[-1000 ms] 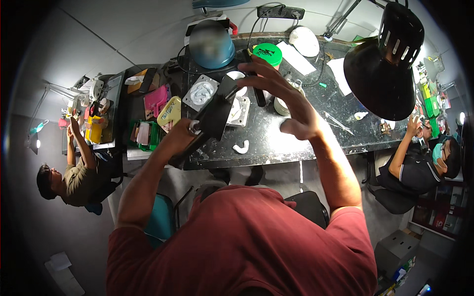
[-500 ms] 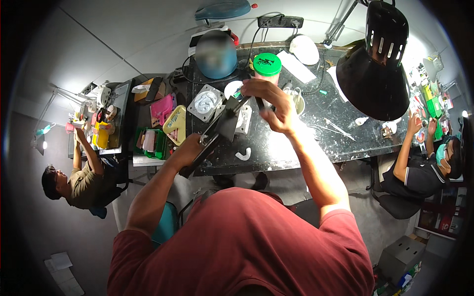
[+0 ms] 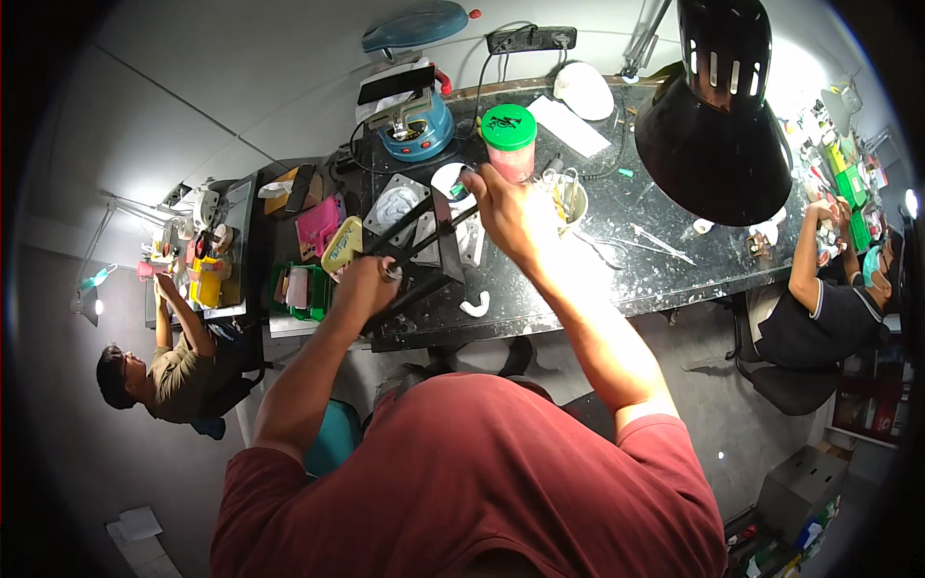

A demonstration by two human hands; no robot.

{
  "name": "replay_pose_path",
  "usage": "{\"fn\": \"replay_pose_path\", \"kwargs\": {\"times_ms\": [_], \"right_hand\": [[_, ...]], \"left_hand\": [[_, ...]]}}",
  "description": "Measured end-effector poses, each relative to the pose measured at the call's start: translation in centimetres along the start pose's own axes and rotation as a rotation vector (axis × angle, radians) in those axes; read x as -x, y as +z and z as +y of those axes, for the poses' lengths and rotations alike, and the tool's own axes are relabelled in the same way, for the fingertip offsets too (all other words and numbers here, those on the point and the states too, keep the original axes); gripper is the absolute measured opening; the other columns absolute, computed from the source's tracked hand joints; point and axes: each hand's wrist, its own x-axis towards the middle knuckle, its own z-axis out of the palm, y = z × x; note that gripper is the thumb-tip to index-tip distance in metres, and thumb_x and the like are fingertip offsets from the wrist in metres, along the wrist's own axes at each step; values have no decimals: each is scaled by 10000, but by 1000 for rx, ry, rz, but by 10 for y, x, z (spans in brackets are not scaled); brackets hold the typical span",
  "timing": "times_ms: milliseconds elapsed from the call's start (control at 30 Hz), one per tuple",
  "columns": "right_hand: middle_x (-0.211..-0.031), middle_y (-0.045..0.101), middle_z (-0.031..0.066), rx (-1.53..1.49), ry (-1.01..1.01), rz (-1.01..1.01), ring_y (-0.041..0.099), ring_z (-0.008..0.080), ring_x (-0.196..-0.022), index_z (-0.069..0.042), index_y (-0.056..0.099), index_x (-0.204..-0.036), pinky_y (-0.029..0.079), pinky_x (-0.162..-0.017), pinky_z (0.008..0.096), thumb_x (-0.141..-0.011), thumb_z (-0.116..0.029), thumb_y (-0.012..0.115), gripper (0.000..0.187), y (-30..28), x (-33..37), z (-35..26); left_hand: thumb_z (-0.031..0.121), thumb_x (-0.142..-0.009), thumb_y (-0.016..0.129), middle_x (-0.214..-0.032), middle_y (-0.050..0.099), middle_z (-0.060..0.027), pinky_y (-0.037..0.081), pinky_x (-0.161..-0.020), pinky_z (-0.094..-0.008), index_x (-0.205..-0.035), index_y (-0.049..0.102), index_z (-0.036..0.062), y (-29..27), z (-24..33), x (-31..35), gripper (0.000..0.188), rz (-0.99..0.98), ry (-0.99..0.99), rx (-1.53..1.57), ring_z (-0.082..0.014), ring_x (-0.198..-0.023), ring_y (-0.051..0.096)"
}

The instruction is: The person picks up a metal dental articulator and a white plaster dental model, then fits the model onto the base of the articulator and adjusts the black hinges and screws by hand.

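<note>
A black metal clamp frame (image 3: pixel 441 217) with parallel bars is held slanted above the front left of the bench. My left hand (image 3: pixel 368 289) is closed around its lower end, next to a round metal part. My right hand (image 3: pixel 511 217) is closed at its upper end; part of that grip is hidden. Beneath the frame lies an opened metal flask half (image 3: pixel 390 193) with white plaster, partly covered. Another metal flask part (image 3: pixel 471 241) with plaster sits right of it. A white horseshoe-shaped piece (image 3: pixel 474 306) rests near the bench's front edge.
Behind my hands stand a green-lidded jar (image 3: pixel 509 154), a blue device (image 3: pixel 424 140) and a metal cup (image 3: pixel 574 204). A black lamp (image 3: pixel 713 144) overhangs the right side. Thin tools (image 3: pixel 663 244) lie on the bench (image 3: pixel 617 284). Co-workers sit at left (image 3: pixel 178 371) and right (image 3: pixel 819 308).
The black frame has turned, so its open bars now show. My right hand has moved slightly left and down along with it. The view has shifted a little.
</note>
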Motion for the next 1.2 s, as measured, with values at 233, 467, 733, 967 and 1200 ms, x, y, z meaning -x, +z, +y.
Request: {"fn": "replay_pose_path", "kwargs": {"times_ms": [233, 467, 733, 967, 1200], "right_hand": [[-1076, 659, 237, -349, 297, -244, 657, 420, -968, -64, 602, -1142, 522, -849, 500, -990, -290, 541, 279, -17, -4, 17], [-1537, 372, 167, -739, -734, -479, 346, 339, -1426, -47, 573, -1350, 241, -1156, 533, -907, -285, 651, 509, -94, -10, 11], [-956, 627, 109, -547, -758, 111, 621, 336, -1011, -38, 648, -998, 481, -917, 449, -840, -424, 653, 417, -56, -15, 3], [-850, 655, 277, 55, 293, -218, 650, 453, -849, -40, 593, -1019, 504, -718, 507, -1023, -435, 408, 436, -12, -8, -2], [-1094, 671, 216, -342, 254, -286, 666, 393, -979, -71, 638, -1214, 511, -870, 463, -1008, -544, 389, 574, -43, -15, -8]], "left_hand": [[246, -849, 651, -750, 651, -222, 486, -662, -469, -765, 620, -13, 0, -14, -9, 274, 24, 101, -176, -409, -747, 651], [252, -826, 717, -690, 626, -40, 484, -590, -318, -1017, 659, 31, -28, 29, 41, 298, -416, 144, 215, -153, -623, 606], [187, -841, 656, -586, 590, -61, 482, -536, -312, -778, 632, 2, -14, 45, 35, 197, -502, 115, 378, -119, -543, 586], [326, -877, 612, -726, 632, -270, 524, -660, -477, -811, 676, -26, 21, -6, -23, 364, 101, 99, -19, -464, -757, 636], [276, -830, 692, -778, 677, -213, 518, -644, -430, -855, 687, 17, -3, -3, -9, 260, 25, 116, -22, -381, -702, 664]]}}
